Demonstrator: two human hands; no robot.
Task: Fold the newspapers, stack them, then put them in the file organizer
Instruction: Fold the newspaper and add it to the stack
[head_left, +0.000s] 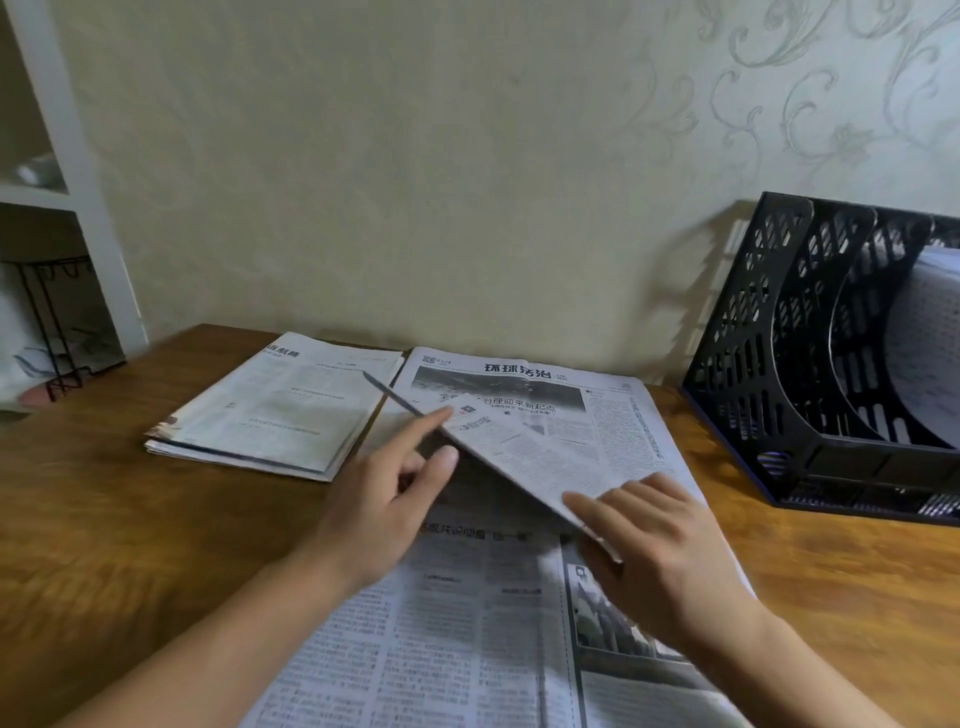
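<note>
Mid-fold: your left hand (387, 499) and right hand (660, 540), fingers loosely spread, pinched a lifted sheet over the open newspaper (467, 623) at the table's (104, 519) near edge, apparently. Next: lay flat, crease. Folded pile (270, 410) sat back-left; organizer (810, 364) far right.

Bare wooden table (130, 519) front left, folded newspapers (270, 410) behind, file organizer (769, 364) blocking far right

A pale cream wall (363, 156) is filling the upper frame, with swirl patterns showing at the upper right. A white shelf unit (67, 171) is standing at the left edge. A brown wooden surface (104, 519) is stretching across the lower frame.
</note>
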